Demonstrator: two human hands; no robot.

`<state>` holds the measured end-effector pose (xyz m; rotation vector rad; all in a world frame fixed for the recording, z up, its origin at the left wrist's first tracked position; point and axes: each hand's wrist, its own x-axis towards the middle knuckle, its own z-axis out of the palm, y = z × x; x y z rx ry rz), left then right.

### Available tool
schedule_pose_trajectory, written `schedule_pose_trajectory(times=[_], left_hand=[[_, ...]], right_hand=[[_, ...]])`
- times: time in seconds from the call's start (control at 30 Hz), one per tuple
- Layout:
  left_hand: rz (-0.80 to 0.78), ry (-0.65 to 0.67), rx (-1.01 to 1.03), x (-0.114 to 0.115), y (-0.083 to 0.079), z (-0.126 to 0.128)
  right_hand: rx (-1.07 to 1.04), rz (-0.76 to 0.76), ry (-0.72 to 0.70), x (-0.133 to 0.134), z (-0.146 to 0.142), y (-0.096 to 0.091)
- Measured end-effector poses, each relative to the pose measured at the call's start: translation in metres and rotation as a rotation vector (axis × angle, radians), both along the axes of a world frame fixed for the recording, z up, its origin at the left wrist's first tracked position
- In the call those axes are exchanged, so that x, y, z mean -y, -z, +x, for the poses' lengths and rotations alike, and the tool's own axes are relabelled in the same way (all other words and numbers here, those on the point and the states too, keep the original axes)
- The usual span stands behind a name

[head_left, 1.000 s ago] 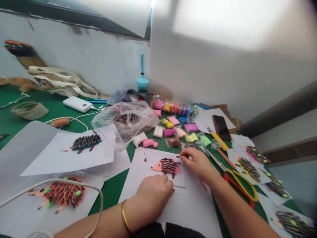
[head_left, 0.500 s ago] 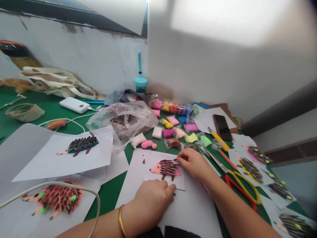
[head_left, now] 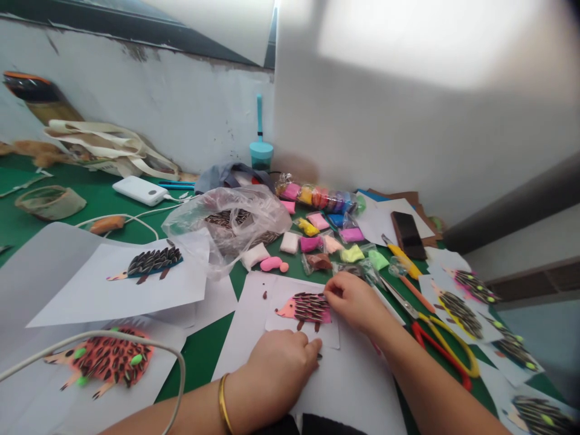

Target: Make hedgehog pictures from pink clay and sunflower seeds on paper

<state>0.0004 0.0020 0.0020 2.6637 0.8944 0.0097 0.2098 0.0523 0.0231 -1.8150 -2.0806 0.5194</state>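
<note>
Head view: pink hedgehog (head_left: 304, 309) on white card (head_left: 329, 338).
Right hand (head_left: 348, 298): fingertips nearly together at its rear; grip unclear.
Left hand (head_left: 284, 365): loosely curled, dark seed (head_left: 319, 356) at fingertips, hold unclear.
Spines (head_left: 312, 304): apparently being added; light pressing needed.

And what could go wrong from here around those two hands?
The right hand is at the tail end of the pink hedgehog figure, so it might dislodge its slim dark seeds. The left hand covers part of the small white card's lower edge and might drag it. Metal scissors with red and yellow handles lie beside the right forearm, which could bump them.
</note>
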Motion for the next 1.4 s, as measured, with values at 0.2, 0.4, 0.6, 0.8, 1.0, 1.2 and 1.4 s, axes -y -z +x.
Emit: schedule_pose_trajectory(times=[0.2,0.4,0.6,0.8,1.0,1.2,1.4], left_hand=[[0.012,-0.001,0.027,0.0005,0.0046,0.0003],[-0.014,0.002,0.000,-0.0008,0.0020,0.0007],[-0.021,0.000,-0.008,-0.0005,-0.0009,0.0011],[-0.017,0.002,-0.009,-0.0014,-0.0004,0.0012],[0.011,0.007,-0.008,-0.0007,0.0030,0.0004],[0.031,-0.007,-0.023,0.0006,0.0009,0.0007],[0.044,-0.003,-0.018,0.0003,0.0005,0.0005]], right_hand=[[-0.023,0.009,-0.001,0.0026,0.0002,0.0017],[-0.019,0.016,-0.003,0.0040,-0.0003,0.0024],[0.059,0.015,0.008,0.0043,-0.0045,0.0010],[0.089,0.012,-0.002,0.0048,-0.0063,-0.0012],[0.116,0.021,-0.018,0.0047,-0.0079,-0.0028],[0.165,0.035,-0.044,0.0045,-0.0057,-0.0012],[0.222,0.063,-0.061,0.0045,-0.0059,-0.0001]])
